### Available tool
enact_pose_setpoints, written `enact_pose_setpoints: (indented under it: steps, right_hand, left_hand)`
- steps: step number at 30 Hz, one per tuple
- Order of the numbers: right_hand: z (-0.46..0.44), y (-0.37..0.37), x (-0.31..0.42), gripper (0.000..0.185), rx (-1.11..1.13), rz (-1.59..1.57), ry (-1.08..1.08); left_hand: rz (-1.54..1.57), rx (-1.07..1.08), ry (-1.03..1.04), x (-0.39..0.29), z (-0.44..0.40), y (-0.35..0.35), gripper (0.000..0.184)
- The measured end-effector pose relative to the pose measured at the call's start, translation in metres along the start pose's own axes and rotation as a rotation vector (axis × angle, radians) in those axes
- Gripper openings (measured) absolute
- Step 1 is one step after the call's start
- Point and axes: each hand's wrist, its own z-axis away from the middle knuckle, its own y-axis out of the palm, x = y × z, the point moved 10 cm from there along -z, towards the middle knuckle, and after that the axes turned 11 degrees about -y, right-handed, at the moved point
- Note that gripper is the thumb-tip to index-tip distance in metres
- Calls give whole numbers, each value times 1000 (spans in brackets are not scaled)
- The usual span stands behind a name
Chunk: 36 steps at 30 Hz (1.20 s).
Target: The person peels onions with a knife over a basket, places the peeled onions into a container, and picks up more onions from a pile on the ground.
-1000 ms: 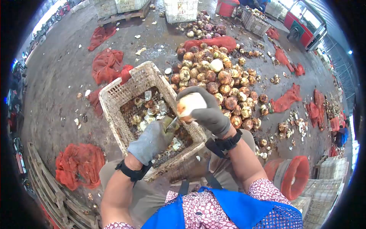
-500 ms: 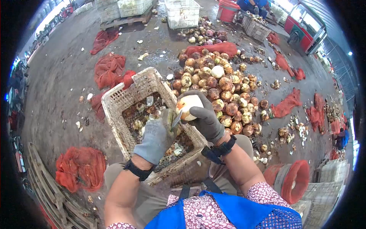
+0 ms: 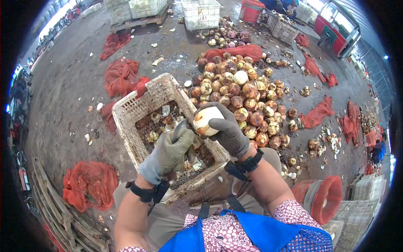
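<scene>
A pale, partly peeled round vegetable (image 3: 207,120) with brown patches is held in my right hand (image 3: 230,132), which wears a dark grey glove. My left hand (image 3: 171,152), in a lighter grey glove with a greenish stained part, is closed round a knife (image 3: 179,129) just left of the vegetable; the knife's handle is hidden in the fingers. Both hands are above the right side of a dirty white plastic crate (image 3: 133,152), which contains peelings and scraps (image 3: 167,119). Beyond my right hand lies a heap of brown, unpeeled round vegetables (image 3: 236,102).
Red net bags (image 3: 90,186) lie on the floor at several spots. A red tub (image 3: 327,200) is on its side at the lower right, and wooden slats (image 3: 54,210) lie at the lower left. White crates (image 3: 201,14) and a person (image 3: 289,9) are in the background.
My left hand has turned and moved slightly down and away from the vegetable, so the blade now points up. The vegetable has turned a little in my right hand.
</scene>
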Motion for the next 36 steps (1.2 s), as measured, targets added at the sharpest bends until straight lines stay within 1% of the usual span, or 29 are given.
enact_pose_setpoints:
  steps: [1,2,3,4,5,6,7,9,10,12,13,15,16,17,19,20,22,24,26,30,31,33,34,36]
  right_hand:
    - [0,-3,1,60,-4,0,0]
    - [1,-4,-1,56,25,31,21]
    - [1,-2,-3,52,59,62,42]
    - [2,0,-4,52,62,61,44]
    - [5,6,-9,51,105,110,93]
    - [8,9,-10,51,140,168,130]
    - [3,3,-11,53,184,333,61]
    - [7,4,-20,54,259,344,114]
    - [6,4,-21,54,298,379,74]
    - [7,10,-18,55,345,439,22]
    - [10,15,-23,53,372,318,93]
    - [12,16,-23,51,340,343,147]
    - [11,15,-24,51,328,343,138]
    - [10,13,-28,50,333,372,131]
    - [9,11,-37,49,332,396,121]
    - [9,9,-41,49,325,395,130]
    - [9,9,-42,50,313,394,137]
    - [12,9,-46,51,257,256,220]
    - [14,9,-51,50,258,214,234]
    - [20,16,-47,47,251,115,238]
    - [16,14,-48,46,255,174,199]
    - [15,11,-49,46,222,237,217]
    - [21,14,-38,45,222,245,288]
    - [18,12,-39,44,215,294,234]
  left_hand:
    - [-67,-145,78,-11,4,-7,22]
    - [-124,-243,227,-18,4,-14,27]
    - [-121,-245,223,-15,0,-14,27]
    - [-267,-316,404,-31,7,-13,30]
    - [-415,-381,590,-47,17,-7,34]
    - [-437,-268,546,-42,14,-3,40]
    - [-321,-150,260,-16,0,-4,42]
    - [-390,-65,281,-27,-1,7,44]
    - [-353,-65,300,-27,1,10,43]
    - [-468,-149,382,-22,2,3,41]
    - [-479,-133,396,-23,4,5,41]
    - [-363,-105,308,-18,4,2,40]
    - [-371,-101,359,-19,4,4,40]
    - [-377,-93,361,-19,5,6,40]
    - [-288,-84,262,-11,3,2,38]
    - [-305,-62,316,-12,2,2,39]
    - [-309,-53,300,-4,-3,-3,40]
    - [-313,-46,289,-4,-6,-5,42]
    - [-419,-52,308,-9,-4,-4,44]
    - [-442,-49,279,-9,-1,5,46]
    - [-435,-55,279,-10,-1,6,46]
    - [-439,-41,283,-5,-4,6,47]
    - [-453,-59,281,0,-7,2,47]
    - [-517,-87,317,-6,-3,5,48]
